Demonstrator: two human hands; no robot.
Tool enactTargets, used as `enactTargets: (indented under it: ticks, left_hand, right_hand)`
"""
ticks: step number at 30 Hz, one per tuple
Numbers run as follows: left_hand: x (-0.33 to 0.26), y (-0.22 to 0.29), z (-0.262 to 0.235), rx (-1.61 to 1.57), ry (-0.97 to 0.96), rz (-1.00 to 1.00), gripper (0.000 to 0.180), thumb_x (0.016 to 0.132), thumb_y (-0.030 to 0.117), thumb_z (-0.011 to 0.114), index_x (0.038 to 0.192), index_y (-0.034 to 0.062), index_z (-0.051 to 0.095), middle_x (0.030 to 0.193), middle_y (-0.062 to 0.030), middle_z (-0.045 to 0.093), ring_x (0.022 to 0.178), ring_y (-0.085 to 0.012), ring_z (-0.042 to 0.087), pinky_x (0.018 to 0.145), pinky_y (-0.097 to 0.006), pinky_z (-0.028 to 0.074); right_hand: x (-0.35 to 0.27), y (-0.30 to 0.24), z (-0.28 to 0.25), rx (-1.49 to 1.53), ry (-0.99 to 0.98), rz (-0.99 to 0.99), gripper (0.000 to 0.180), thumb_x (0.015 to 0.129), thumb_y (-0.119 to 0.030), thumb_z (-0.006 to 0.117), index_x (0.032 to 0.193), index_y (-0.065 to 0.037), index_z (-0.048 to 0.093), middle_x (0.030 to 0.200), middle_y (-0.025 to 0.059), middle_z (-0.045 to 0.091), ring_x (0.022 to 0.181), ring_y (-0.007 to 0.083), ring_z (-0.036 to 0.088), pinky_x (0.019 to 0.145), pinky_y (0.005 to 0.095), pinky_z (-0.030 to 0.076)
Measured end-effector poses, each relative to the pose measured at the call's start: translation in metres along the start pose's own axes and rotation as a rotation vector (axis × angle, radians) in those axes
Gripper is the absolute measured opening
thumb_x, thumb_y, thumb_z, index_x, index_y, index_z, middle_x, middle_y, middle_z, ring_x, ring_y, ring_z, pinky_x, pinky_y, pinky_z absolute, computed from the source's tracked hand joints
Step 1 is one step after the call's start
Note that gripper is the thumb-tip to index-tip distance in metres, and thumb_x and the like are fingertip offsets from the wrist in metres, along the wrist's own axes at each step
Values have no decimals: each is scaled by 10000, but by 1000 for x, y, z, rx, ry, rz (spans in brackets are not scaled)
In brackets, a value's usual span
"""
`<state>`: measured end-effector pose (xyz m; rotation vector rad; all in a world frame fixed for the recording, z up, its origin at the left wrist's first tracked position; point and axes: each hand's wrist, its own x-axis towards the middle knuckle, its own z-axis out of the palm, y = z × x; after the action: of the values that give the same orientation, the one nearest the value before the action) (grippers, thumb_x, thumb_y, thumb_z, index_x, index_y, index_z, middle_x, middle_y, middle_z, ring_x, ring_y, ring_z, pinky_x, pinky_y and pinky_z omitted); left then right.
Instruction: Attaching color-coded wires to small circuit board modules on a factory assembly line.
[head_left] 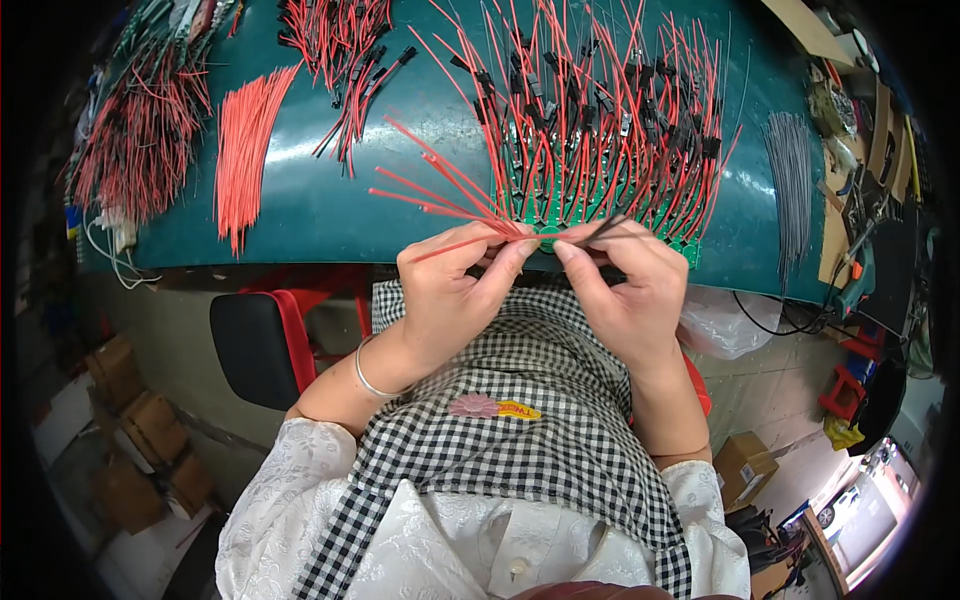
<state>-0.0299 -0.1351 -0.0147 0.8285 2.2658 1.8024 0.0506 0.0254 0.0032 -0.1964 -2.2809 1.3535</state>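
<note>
My left hand (450, 290) is closed at the front edge of the green table, its thumb and fingers pinching a fanned bunch of red wires (440, 192). Close beside it, my right hand (632, 285) pinches dark wires (608, 230). A red strand spans the small gap between the two sets of fingertips. Right behind the hands lies a panel of green circuit boards (548, 232). Many red and black wires with black connectors (590, 105) rise from the boards. The fingertips hide the exact wire ends.
Loose red wires (248, 145) lie to the left, with a red and black wire bundle (145, 150) beyond. Connector leads (335, 40) are at the back. Dark grey wires (790, 185) lie right. A black-seated chair (255, 345) and a plastic bag (730, 322) are below the table edge.
</note>
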Motion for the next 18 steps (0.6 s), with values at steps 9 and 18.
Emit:
enactTargets:
  ticks: [9, 18]
  left_hand:
    - [-1, -2, -2, 119, -44, 90, 128, 853, -54, 746, 979, -73, 744, 861, -98, 753, 635, -107, 681, 560, -228, 552]
    - [-10, -11, 2, -28, 2, 13, 118, 879, -65, 716, 994, -78, 741, 918, -106, 745, 660, -116, 682, 577, -229, 575]
  right_hand:
    - [0, -3, -2, 100, 29, 175, 109, 834, 8, 757, 918, 39, 693, 863, 107, 710, 704, 157, 686, 617, 268, 576]
    - [-12, 2, -13, 272, 117, 272, 93, 809, 35, 781, 891, 48, 741, 899, 99, 731, 757, 138, 691, 646, 242, 567]
